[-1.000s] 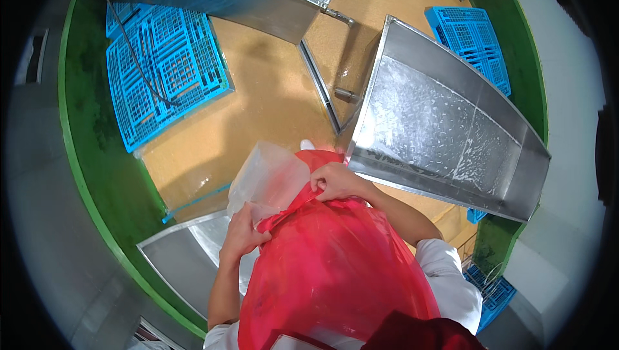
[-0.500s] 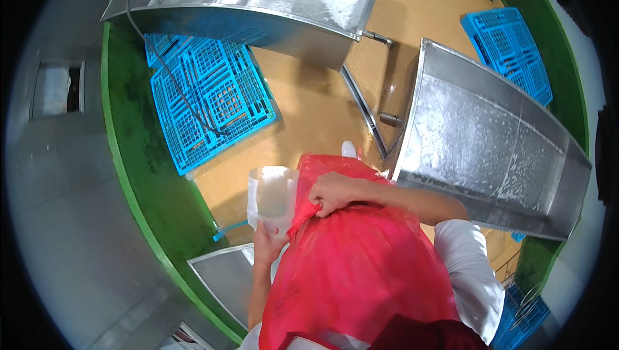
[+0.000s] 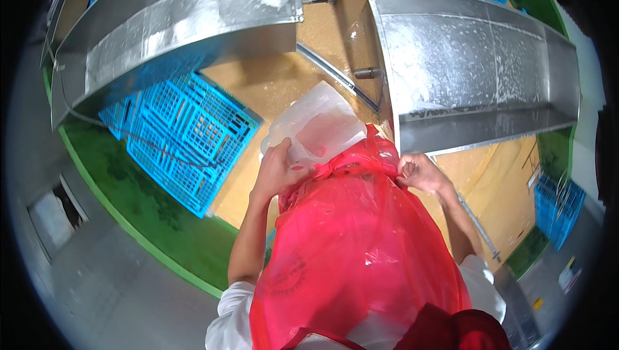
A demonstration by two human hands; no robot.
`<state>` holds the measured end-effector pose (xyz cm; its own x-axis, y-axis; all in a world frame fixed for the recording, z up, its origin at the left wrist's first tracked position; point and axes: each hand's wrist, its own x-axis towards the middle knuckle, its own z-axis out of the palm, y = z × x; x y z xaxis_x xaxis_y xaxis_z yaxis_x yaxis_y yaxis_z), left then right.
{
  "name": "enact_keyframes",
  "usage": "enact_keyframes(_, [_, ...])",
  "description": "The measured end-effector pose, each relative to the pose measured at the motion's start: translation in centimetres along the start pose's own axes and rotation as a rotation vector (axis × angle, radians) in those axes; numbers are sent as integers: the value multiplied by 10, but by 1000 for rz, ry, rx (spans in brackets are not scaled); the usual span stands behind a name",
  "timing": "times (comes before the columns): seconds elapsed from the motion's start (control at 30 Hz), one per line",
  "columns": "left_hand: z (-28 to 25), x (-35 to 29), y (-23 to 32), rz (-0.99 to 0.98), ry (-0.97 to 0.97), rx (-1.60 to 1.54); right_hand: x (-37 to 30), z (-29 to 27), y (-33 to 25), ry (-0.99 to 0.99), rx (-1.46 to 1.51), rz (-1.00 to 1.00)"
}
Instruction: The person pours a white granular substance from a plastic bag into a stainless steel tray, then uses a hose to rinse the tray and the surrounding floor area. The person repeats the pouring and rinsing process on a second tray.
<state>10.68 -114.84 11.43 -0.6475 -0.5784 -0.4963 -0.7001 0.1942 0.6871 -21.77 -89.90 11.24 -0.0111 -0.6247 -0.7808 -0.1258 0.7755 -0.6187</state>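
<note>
A thin red plastic apron (image 3: 361,234) covers my front, its lower part bunched up into folds between my two hands. My left hand (image 3: 277,171) grips the edge of a translucent white plastic container (image 3: 319,124), which tilts out beyond the apron folds. That hand also lies against the bunched red plastic. At the right end of the folds, my right hand (image 3: 422,174) is closed with its fingers curled on the apron's edge. The container's far side overlaps the floor, and its exact shape is hard to make out.
A long steel trough (image 3: 187,24) stands ahead to the left, another steel trough (image 3: 477,60) to the right. Blue plastic pallets (image 3: 193,137) lie on the tan floor (image 3: 251,86) at left. A blue crate (image 3: 558,208) sits far right. Green curbing (image 3: 148,214) edges the floor.
My right hand has moved from the middle of the apron to its right side. My left hand has lifted the container forward and tilted it. The whole view has turned toward the right.
</note>
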Motion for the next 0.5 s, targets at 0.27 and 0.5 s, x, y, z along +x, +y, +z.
enact_keyframes(0.27, [-17, 144, 11, 144, -253, -325, -77, 86, 79, 248, 618, 104])
enact_keyframes(0.5, [58, 270, 70, -123, -437, -247, -48, 209, 236, 1018, 1209, 253])
